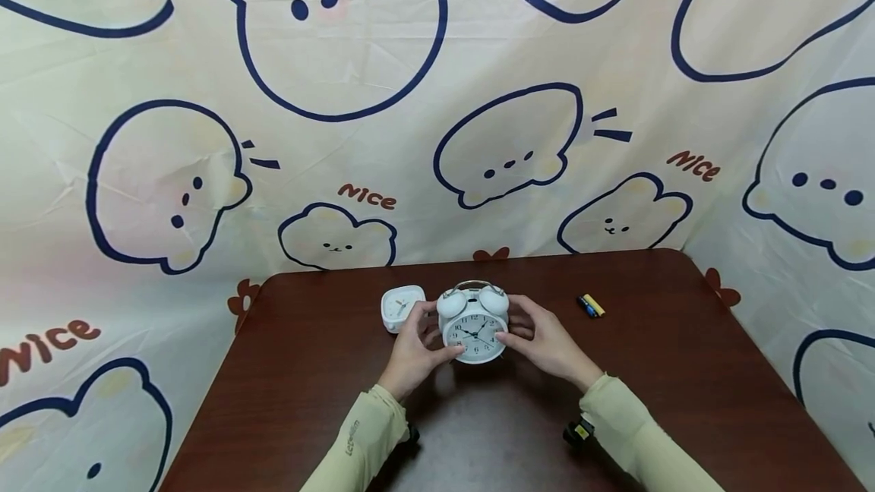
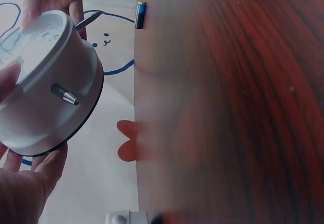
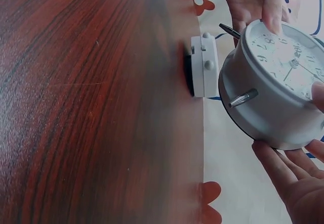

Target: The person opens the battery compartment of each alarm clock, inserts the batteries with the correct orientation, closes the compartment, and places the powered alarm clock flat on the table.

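Note:
A white twin-bell alarm clock (image 1: 476,329) is held up off the table between both hands, its dial toward the head camera. My left hand (image 1: 418,349) grips its left side, thumb on the front rim and fingers behind. On the other side my right hand (image 1: 547,338) grips it the same way, thumb at the dial's edge. Both wrist views show the clock's metal feet (image 2: 66,94) sticking out beneath with space under them. A smaller square white clock (image 1: 402,307) stands on the table just behind the left hand.
Two small batteries (image 1: 591,306), one mostly yellow and one blue and black, lie at the right rear of the dark wooden table (image 1: 307,401). A patterned cloth (image 1: 410,150) hangs behind the table's back edge and along its sides.

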The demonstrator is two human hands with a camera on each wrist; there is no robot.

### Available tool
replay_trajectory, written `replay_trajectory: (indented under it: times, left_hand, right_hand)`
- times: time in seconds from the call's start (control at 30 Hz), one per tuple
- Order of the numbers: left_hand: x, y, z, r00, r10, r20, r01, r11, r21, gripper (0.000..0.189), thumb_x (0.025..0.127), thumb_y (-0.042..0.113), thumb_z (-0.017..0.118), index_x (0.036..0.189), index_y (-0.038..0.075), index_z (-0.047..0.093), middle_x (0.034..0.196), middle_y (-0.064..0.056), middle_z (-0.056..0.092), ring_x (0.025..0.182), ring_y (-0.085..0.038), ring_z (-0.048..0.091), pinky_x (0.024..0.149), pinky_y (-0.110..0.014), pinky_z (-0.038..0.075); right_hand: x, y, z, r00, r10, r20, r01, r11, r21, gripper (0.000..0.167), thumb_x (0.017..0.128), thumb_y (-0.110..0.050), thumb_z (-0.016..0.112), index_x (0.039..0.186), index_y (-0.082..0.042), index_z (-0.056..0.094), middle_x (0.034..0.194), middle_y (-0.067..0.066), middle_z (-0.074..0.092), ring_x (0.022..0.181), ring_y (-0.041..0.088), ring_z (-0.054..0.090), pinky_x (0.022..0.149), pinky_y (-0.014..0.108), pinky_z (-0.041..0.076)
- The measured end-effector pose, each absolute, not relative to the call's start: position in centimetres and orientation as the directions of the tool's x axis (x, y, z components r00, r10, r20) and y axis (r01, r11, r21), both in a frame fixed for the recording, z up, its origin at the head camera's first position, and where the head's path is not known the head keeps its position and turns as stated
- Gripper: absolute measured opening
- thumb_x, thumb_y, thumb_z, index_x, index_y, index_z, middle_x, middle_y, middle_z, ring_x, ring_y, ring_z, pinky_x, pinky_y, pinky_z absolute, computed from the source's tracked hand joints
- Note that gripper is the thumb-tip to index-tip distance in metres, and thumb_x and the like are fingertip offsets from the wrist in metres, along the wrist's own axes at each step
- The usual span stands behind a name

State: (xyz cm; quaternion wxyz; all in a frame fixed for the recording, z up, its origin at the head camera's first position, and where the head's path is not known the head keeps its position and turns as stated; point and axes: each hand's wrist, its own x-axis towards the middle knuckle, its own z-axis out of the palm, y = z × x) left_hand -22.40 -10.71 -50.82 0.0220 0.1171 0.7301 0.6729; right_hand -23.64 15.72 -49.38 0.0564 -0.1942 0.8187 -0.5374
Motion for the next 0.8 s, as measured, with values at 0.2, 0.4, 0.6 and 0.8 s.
replay_trajectory:
  times: [0.2,0.4,0.6,0.8]
  left_hand:
    - [-22.29,-10.69,-50.77,-0.967,0.214,0.135,0.151,0.060,0.987,0.076,0.078,-0.005,0.087,0.141,0.012,0.047,0.141,-0.020,0.056,0.132,-0.037,0.059,0.104,-0.032,0.054]
    - [-22.30,-10.61,-50.83,-0.966,0.219,0.138,0.149,0.035,0.988,0.076,0.078,-0.007,0.086,0.141,0.012,0.047,0.140,-0.017,0.058,0.131,-0.037,0.060,0.101,-0.032,0.056]
    - [-22.27,-10.59,-50.80,-0.967,0.212,0.139,0.152,0.046,0.987,0.076,0.077,-0.008,0.086,0.140,0.011,0.047,0.139,-0.017,0.059,0.129,-0.036,0.061,0.100,-0.032,0.056]
    - [-22.27,-10.59,-50.80,-0.966,0.214,0.146,0.161,0.053,0.986,0.074,0.078,-0.006,0.086,0.139,0.010,0.047,0.139,-0.018,0.059,0.128,-0.037,0.062,0.101,-0.032,0.056]
  right_hand:
    - [-23.55,15.84,-49.36,-0.916,-0.382,0.121,-0.261,0.339,-0.904,0.061,0.095,-0.023,0.077,0.148,-0.012,0.047,0.139,0.017,0.062,0.125,0.033,0.066,0.101,0.041,0.057]
    - [-23.59,15.91,-49.40,-0.912,-0.390,0.124,-0.265,0.334,-0.905,0.063,0.095,-0.023,0.077,0.148,-0.012,0.047,0.140,0.017,0.061,0.126,0.033,0.065,0.103,0.043,0.055]
    - [-23.64,15.86,-49.34,-0.913,-0.388,0.126,-0.267,0.334,-0.904,0.063,0.094,-0.022,0.078,0.148,-0.013,0.047,0.139,0.016,0.062,0.127,0.032,0.064,0.103,0.041,0.055]
    - [-23.49,15.85,-49.05,-0.916,-0.384,0.120,-0.260,0.337,-0.905,0.062,0.094,-0.022,0.078,0.147,-0.011,0.047,0.138,0.017,0.062,0.126,0.033,0.065,0.103,0.042,0.055]
